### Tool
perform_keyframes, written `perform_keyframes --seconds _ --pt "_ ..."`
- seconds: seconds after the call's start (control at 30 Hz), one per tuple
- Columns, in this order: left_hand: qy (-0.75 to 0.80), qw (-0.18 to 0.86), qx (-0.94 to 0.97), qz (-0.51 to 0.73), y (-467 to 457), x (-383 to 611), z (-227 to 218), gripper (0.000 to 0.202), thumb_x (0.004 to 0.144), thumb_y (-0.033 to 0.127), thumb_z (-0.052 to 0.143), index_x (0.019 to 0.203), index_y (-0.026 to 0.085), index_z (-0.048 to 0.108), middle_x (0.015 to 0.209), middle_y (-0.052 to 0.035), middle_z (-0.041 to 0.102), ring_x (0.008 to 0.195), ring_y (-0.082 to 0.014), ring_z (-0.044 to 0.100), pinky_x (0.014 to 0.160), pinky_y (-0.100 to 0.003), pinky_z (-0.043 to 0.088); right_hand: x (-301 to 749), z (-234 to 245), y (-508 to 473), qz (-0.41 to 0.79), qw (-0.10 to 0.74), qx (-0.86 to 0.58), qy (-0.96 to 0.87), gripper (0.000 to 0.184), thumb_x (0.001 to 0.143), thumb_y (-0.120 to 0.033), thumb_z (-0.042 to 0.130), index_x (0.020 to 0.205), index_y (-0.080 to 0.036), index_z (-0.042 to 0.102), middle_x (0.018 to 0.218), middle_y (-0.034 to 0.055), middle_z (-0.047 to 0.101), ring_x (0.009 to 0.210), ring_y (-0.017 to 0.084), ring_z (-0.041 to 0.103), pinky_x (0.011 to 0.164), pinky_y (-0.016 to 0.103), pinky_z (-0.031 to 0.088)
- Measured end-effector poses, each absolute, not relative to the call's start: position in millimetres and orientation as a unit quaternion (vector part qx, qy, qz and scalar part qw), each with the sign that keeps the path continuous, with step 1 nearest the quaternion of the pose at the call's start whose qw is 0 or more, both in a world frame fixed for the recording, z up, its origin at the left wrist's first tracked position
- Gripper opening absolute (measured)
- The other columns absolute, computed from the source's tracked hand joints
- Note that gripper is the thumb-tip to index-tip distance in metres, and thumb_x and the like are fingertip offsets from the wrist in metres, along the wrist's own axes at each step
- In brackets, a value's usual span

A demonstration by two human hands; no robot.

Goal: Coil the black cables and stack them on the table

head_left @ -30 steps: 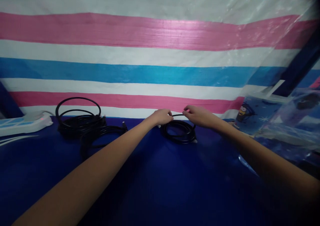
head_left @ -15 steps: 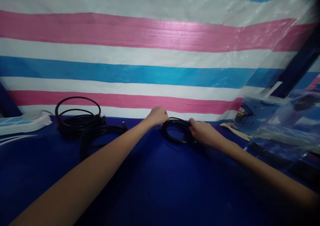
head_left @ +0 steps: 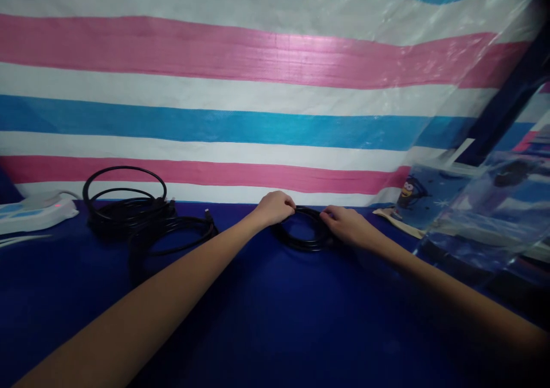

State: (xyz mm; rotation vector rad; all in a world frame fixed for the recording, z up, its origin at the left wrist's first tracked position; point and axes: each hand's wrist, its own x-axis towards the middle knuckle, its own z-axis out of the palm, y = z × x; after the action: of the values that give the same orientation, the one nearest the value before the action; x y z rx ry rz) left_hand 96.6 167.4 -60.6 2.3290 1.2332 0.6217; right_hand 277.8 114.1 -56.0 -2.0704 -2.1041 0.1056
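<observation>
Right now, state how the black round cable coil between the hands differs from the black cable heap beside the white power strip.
The black round cable coil lies low; the black cable heap has a raised loop. The left hand and right hand touch the coil; neither touches the heap. Both lie on the blue table.
</observation>
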Motion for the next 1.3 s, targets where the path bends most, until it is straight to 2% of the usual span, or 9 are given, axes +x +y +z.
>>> perform_keyframes --seconds 0.1,0.27,0.43,0.63,0.8,0.9,1.03,1.17,1.3 --pt "0.430 0.208 0.843 0.248 168 97 -61 0.020 0.083 0.030 0.056 0.093 0.014 0.063 0.096 -0.0056 0.065 0.091 -0.0169 0.059 0.085 -0.038 0.045 276 -52 116 0.034 0.103 -0.696 -0.710 0.032 0.090 -0.032 0.033 0.087 -0.013 0.059 0.088 0.0138 0.066 0.073 0.020 0.059 0.062 0.028 0.038" --pt "0.430 0.224 0.837 0.253 170 95 -62 0.023 0.087 0.030 0.049 0.089 0.013 0.064 0.084 -0.0041 0.066 0.075 -0.0140 0.060 0.075 -0.034 0.047 273 -40 114 0.027 0.123 -0.697 -0.706 0.034 0.090 -0.032 0.032 0.089 -0.013 0.059 0.091 0.0141 0.066 0.077 0.021 0.059 0.063 0.028 0.038" --pt "0.441 0.212 0.835 0.251 173 94 -59 0.023 0.086 0.026 0.046 0.093 0.014 0.064 0.089 -0.0058 0.067 0.072 -0.0127 0.060 0.070 -0.028 0.046 276 -32 113 0.009 0.143 -0.696 -0.704 0.035 0.091 -0.034 0.031 0.088 -0.013 0.059 0.093 0.0146 0.065 0.080 0.022 0.059 0.063 0.027 0.037" --pt "0.455 0.100 0.844 0.265 141 68 -17 0.027 0.082 0.022 0.041 0.096 0.018 0.065 0.102 -0.0054 0.066 0.090 -0.0180 0.057 0.075 -0.027 0.040 268 -17 102 -0.059 0.205 -0.663 -0.718 0.033 0.092 -0.033 0.029 0.088 -0.014 0.056 0.091 0.0124 0.063 0.081 0.022 0.057 0.065 0.029 0.035" --pt "0.534 -0.026 0.832 0.145 85 -9 4 0.028 0.082 0.039 0.043 0.086 0.020 0.064 0.085 -0.0053 0.066 0.075 -0.0217 0.057 0.065 -0.029 0.035 245 -6 72 -0.120 0.328 -0.538 -0.767 0.025 0.090 -0.030 0.037 0.089 -0.016 0.058 0.090 0.0092 0.063 0.081 0.019 0.056 0.069 0.028 0.038" --pt "0.620 0.050 0.782 0.051 53 -54 -18 0.043 0.077 0.059 0.044 0.082 0.020 0.062 0.082 -0.0064 0.065 0.072 -0.0237 0.058 0.063 -0.031 0.036 228 -6 44 -0.124 0.342 -0.466 -0.807 0.023 0.091 -0.028 0.036 0.093 -0.017 0.057 0.091 0.0086 0.062 0.084 0.019 0.056 0.073 0.030 0.040" --pt "0.566 0.077 0.815 0.100 15 -70 -67 0.033 0.082 0.050 0.045 0.087 0.021 0.059 0.096 -0.0077 0.062 0.093 -0.0251 0.055 0.081 -0.035 0.037 206 -20 5 -0.096 0.278 -0.390 -0.873 0.025 0.091 -0.026 0.035 0.093 -0.018 0.058 0.090 0.0101 0.062 0.082 0.021 0.056 0.073 0.036 0.044" --pt "0.550 0.164 0.804 0.155 -19 -44 -73 0.026 0.086 0.041 0.035 0.076 0.023 0.052 0.076 -0.0045 0.061 0.069 -0.0209 0.055 0.064 -0.033 0.036 189 -40 -18 0.008 0.237 -0.380 -0.894 0.027 0.087 -0.020 0.040 0.107 -0.016 0.057 0.103 0.0125 0.060 0.092 0.023 0.056 0.079 0.041 0.046" --pt "0.497 0.362 0.711 0.342 -38 -20 -25 0.030 0.077 0.053 0.049 0.069 0.024 0.050 0.053 0.0030 0.047 0.045 -0.0115 0.040 0.045 -0.026 0.029 187 -37 -13 0.176 0.333 -0.397 -0.837 0.068 0.078 -0.031 0.061 0.138 -0.024 0.028 0.141 0.0104 0.034 0.128 0.025 0.034 0.105 0.044 0.030"
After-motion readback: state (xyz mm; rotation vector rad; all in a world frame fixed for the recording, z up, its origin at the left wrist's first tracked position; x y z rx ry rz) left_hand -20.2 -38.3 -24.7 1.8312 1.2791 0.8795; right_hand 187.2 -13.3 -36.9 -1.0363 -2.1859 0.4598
